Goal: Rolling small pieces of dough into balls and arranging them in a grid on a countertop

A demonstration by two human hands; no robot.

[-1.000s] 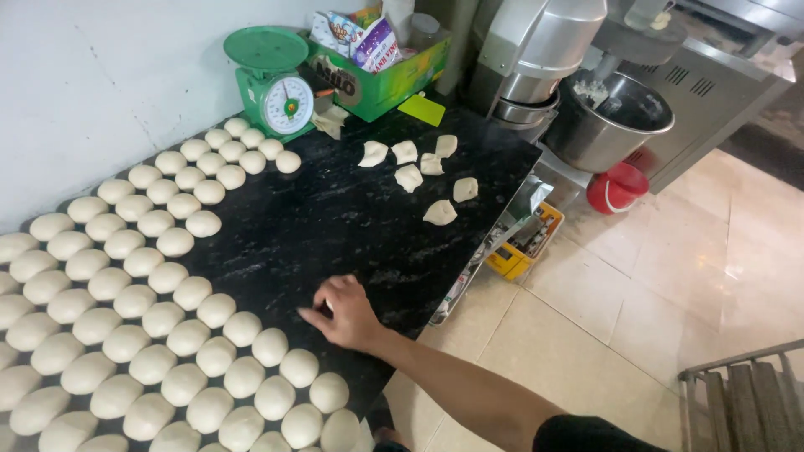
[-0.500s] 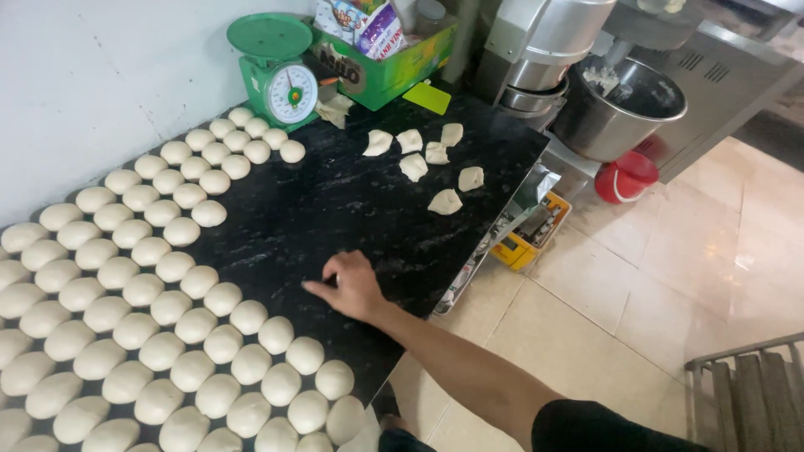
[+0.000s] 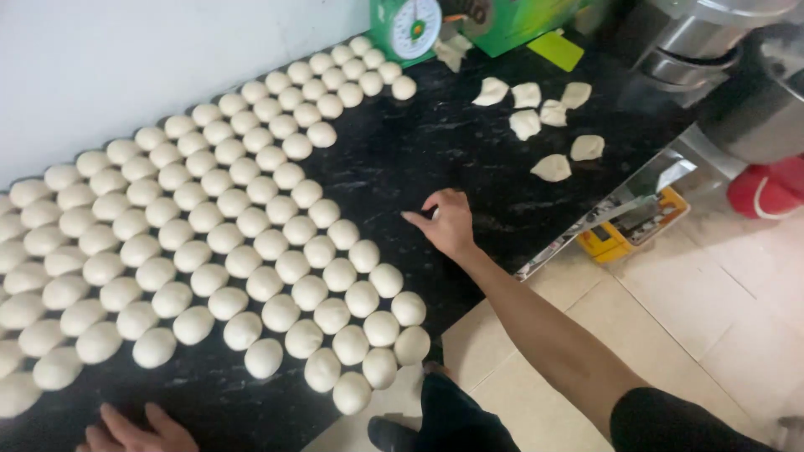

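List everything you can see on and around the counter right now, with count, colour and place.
counter: one, black, speckled, along the white wall.
dough balls: many, too many to count, off-white, in diagonal rows over the counter's left part.
dough pieces: seven, pale, flat and irregular, loose at the counter's far right.
scale: one, green with a white dial, at the wall end, partly cut off.
box: one, green, behind the scale.
scraper: one, light green, flat, by the box.
mixer bowl: one, steel, right edge.
red tub: one, on the floor below the bowl.
yellow tool: one, beside the counter edge.
right hand: fingertips down on bare counter, holding nothing.
left hand: at the bottom edge, on the counter, holding nothing.
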